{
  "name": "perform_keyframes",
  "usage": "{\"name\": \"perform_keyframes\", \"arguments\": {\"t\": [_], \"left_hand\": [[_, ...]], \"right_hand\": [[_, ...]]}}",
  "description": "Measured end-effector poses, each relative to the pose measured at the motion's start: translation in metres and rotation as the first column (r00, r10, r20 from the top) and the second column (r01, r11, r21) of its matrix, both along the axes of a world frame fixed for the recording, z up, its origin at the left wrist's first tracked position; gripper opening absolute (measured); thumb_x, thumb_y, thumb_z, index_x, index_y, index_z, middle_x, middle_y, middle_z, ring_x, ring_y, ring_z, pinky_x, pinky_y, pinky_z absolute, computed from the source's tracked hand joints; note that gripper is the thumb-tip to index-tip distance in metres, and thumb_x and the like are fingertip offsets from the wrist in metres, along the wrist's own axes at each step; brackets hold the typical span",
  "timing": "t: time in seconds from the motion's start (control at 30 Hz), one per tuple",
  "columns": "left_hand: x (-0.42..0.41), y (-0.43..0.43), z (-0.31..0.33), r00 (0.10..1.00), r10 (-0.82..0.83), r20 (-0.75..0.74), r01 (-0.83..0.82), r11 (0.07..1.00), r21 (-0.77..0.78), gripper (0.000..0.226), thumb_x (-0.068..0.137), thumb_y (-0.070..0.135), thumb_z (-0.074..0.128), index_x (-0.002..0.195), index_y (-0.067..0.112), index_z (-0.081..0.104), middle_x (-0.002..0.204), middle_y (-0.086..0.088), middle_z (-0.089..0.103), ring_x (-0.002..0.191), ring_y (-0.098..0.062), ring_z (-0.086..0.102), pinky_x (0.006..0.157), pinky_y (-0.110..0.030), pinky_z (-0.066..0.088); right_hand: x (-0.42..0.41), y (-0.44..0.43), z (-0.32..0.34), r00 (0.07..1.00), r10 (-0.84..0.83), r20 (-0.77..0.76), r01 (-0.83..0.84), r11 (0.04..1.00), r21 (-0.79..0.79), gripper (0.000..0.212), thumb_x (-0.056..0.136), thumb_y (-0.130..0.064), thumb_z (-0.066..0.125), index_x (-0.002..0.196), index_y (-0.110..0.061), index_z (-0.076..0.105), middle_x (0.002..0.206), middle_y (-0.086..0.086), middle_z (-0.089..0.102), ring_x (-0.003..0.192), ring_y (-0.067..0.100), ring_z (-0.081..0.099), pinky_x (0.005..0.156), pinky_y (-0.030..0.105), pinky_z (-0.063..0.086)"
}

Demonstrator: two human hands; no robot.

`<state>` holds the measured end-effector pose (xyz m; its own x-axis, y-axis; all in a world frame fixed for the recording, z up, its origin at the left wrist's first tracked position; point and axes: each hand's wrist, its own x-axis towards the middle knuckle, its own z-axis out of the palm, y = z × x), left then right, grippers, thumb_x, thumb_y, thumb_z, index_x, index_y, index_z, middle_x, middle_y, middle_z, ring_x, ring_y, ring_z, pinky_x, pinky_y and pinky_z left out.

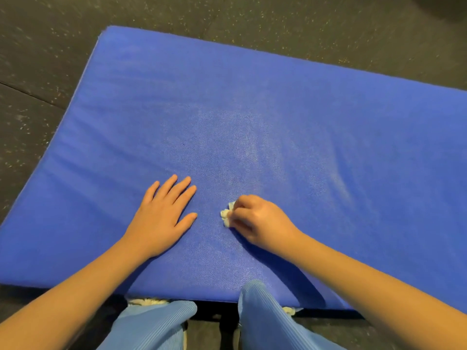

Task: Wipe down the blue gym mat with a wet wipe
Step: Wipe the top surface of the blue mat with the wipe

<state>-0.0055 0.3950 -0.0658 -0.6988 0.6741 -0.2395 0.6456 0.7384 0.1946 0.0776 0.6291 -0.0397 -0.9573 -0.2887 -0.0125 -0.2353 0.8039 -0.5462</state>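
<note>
In the head view, the blue gym mat (252, 122) filled most of the frame, lying on a dark speckled floor (38, 72) that showed along the top and left edges. The left hand (161, 213) lay flat on the mat at lower centre with its fingers straight and spread, while the right hand (257, 218), just to its right and apart from it, curled around a crumpled white wet wipe (226, 214) pressed to the mat. At the bottom of the frame, knees in light blue ribbed trousers (262, 314) overlapped the mat's near edge, with bits of pale footwear (149, 301) peeking out beside them.
</note>
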Motion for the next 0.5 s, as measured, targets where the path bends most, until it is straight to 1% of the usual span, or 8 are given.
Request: {"name": "perform_keyframes", "arguments": {"t": [0.07, 0.17, 0.2, 0.23, 0.3, 0.37, 0.43, 0.5], "left_hand": [[0.0, 0.0, 0.0, 1.0, 0.001, 0.006, -0.001, 1.0, -0.005, 0.071, 0.098, 0.058, 0.014, 0.141, 0.014, 0.049, 0.148, -0.004, 0.043, 0.138, -0.027, 0.033, 0.112, -0.043, 0.014], [-0.001, 0.0, 0.0, 1.0, -0.002, 0.011, 0.002, 1.0, 0.004, 0.071, 0.098, 0.058, 0.013, 0.141, 0.014, 0.049, 0.149, -0.004, 0.043, 0.139, -0.026, 0.032, 0.113, -0.043, 0.014], [-0.001, 0.0, 0.0, 1.0, -0.001, 0.011, 0.001, 1.0, 0.005, 0.069, 0.098, 0.057, 0.016, 0.141, 0.014, 0.049, 0.148, -0.004, 0.043, 0.139, -0.026, 0.031, 0.113, -0.043, 0.014], [0.0, 0.0, 0.0, 1.0, 0.002, 0.014, -0.002, 1.0, 0.007, 0.066, 0.097, 0.056, 0.021, 0.141, 0.014, 0.049, 0.148, -0.004, 0.043, 0.139, -0.025, 0.03, 0.112, -0.043, 0.014], [-0.001, 0.001, 0.001, 1.0, 0.005, 0.011, -0.005, 1.0, 0.019, 0.063, 0.095, 0.053, 0.028, 0.14, 0.014, 0.05, 0.148, -0.004, 0.044, 0.138, -0.024, 0.028, 0.111, -0.044, 0.015], [-0.003, 0.001, 0.001, 1.0, -0.005, 0.006, 0.005, 0.999, 0.04, 0.062, 0.092, 0.052, 0.032, 0.137, 0.013, 0.053, 0.145, -0.004, 0.047, 0.136, -0.024, 0.029, 0.11, -0.044, 0.017], [-0.007, 0.002, 0.0, 1.0, -0.005, 0.019, 0.003, 0.997, 0.081, 0.062, 0.09, 0.052, 0.035, 0.133, 0.013, 0.057, 0.141, -0.005, 0.052, 0.133, -0.023, 0.031, 0.108, -0.042, 0.018], [-0.019, 0.007, -0.001, 0.999, 0.034, 0.039, -0.038, 0.992, 0.124, 0.064, 0.088, 0.053, 0.034, 0.132, 0.012, 0.057, 0.14, -0.005, 0.052, 0.134, -0.022, 0.031, 0.11, -0.041, 0.02]], "right_hand": [[-0.021, 0.018, -0.011, 0.989, -0.127, -0.071, 0.134, 0.985, 0.108, 0.028, 0.09, -0.03, 0.056, 0.074, -0.01, 0.067, 0.08, 0.007, 0.058, 0.072, 0.031, 0.057, 0.047, 0.031, 0.045], [-0.044, 0.031, -0.024, 0.87, -0.483, -0.097, 0.492, 0.861, 0.131, 0.015, 0.083, -0.015, 0.068, 0.071, -0.006, 0.068, 0.076, 0.01, 0.056, 0.07, 0.034, 0.056, 0.048, 0.03, 0.042], [-0.044, 0.026, -0.027, 0.86, -0.5, -0.097, 0.508, 0.855, 0.099, 0.014, 0.082, -0.012, 0.068, 0.07, -0.006, 0.067, 0.074, 0.01, 0.055, 0.068, 0.034, 0.056, 0.048, 0.031, 0.044], [-0.041, 0.017, -0.026, 0.897, -0.433, -0.086, 0.439, 0.896, 0.066, 0.013, 0.083, -0.012, 0.066, 0.071, -0.007, 0.066, 0.074, 0.01, 0.056, 0.066, 0.034, 0.056, 0.049, 0.033, 0.045], [-0.028, 0.001, -0.022, 0.987, -0.156, -0.031, 0.157, 0.988, 0.012, 0.021, 0.09, -0.022, 0.056, 0.079, -0.01, 0.068, 0.078, 0.008, 0.059, 0.068, 0.033, 0.056, 0.053, 0.033, 0.048], [-0.034, 0.009, -0.018, 1.0, -0.002, 0.005, 0.002, 1.0, 0.015, 0.032, 0.092, -0.034, 0.048, 0.084, -0.013, 0.07, 0.081, 0.006, 0.061, 0.072, 0.031, 0.058, 0.053, 0.033, 0.049], [-0.055, 0.029, -0.023, 0.993, -0.111, -0.041, 0.115, 0.988, 0.103, 0.026, 0.09, -0.033, 0.055, 0.08, -0.014, 0.07, 0.079, 0.006, 0.062, 0.075, 0.032, 0.059, 0.052, 0.035, 0.05], [-0.075, 0.048, -0.029, 0.923, -0.376, -0.076, 0.384, 0.906, 0.178, 0.018, 0.088, -0.023, 0.063, 0.078, -0.009, 0.069, 0.079, 0.01, 0.06, 0.076, 0.034, 0.057, 0.053, 0.037, 0.049]]}}
